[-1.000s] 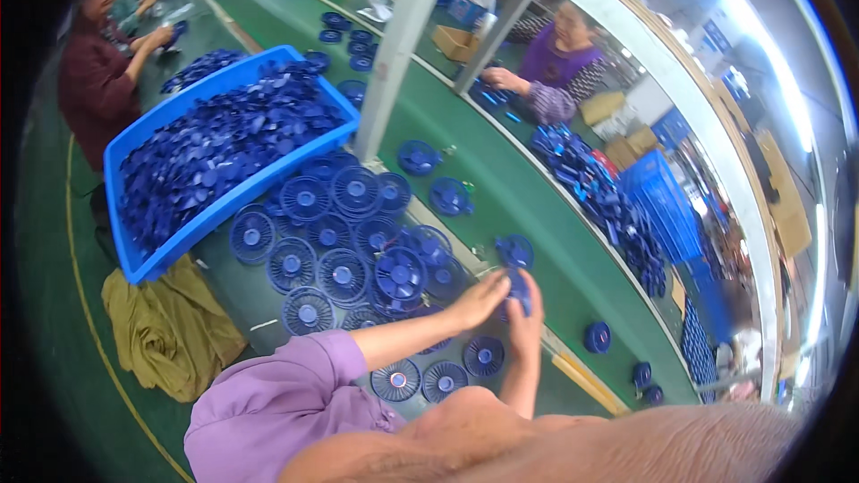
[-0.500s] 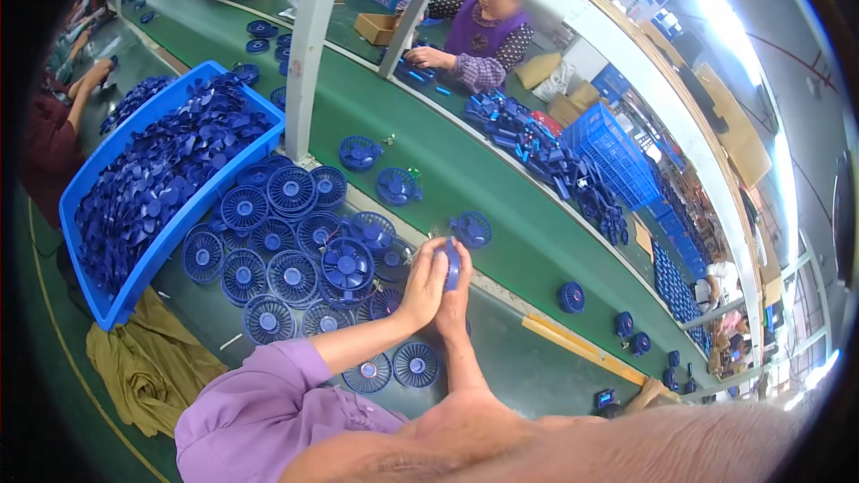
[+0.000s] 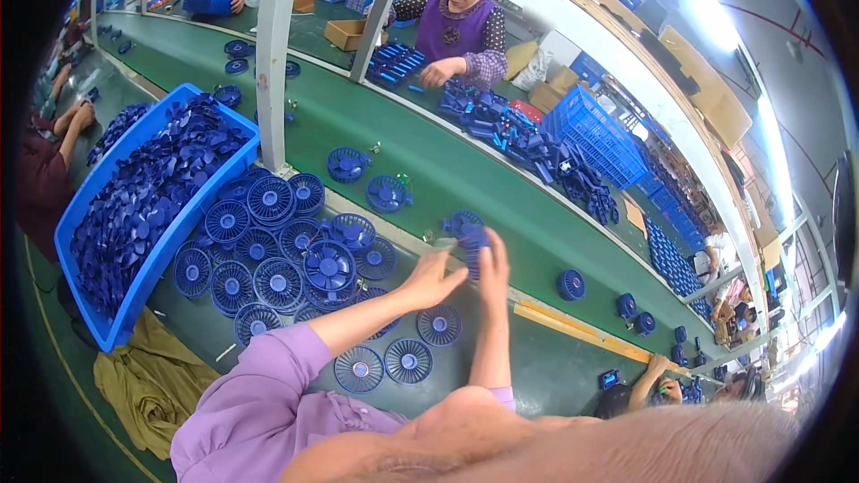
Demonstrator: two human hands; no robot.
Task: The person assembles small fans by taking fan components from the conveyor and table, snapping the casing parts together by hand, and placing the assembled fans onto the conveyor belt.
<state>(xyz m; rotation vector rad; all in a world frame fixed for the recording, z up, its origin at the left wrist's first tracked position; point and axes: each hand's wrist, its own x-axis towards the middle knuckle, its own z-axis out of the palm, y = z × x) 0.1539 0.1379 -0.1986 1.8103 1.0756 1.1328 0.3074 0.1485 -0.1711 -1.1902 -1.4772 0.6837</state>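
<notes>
My right hand (image 3: 493, 274) holds a small blue fan (image 3: 474, 249) on edge above the near rim of the green conveyor belt. Motion blurs the fan. Just left of it is my left hand (image 3: 433, 283), its thumb and fingers apart; a blurred pale patch shows at its fingertips, and I cannot tell what it is. Behind the held fan, another round blue fan part (image 3: 463, 222) lies on the belt. Beside my left forearm, several blue fan grilles (image 3: 279, 283) are spread over the bench, and one fan with visible blades (image 3: 328, 266) rests on top of them.
A blue tub (image 3: 248, 145) of loose fan blades stands at the left. A white post (image 3: 276, 80) rises at the belt's near edge. Further fans (image 3: 571, 284) sit on the belt (image 3: 528, 250) to the right. Across it, a person in purple handles blue parts (image 3: 394, 65).
My hands have drawn apart from pressing the fan between them; the right has shifted rightward with it. The person opposite has reached forward. The whole view has shifted slightly.
</notes>
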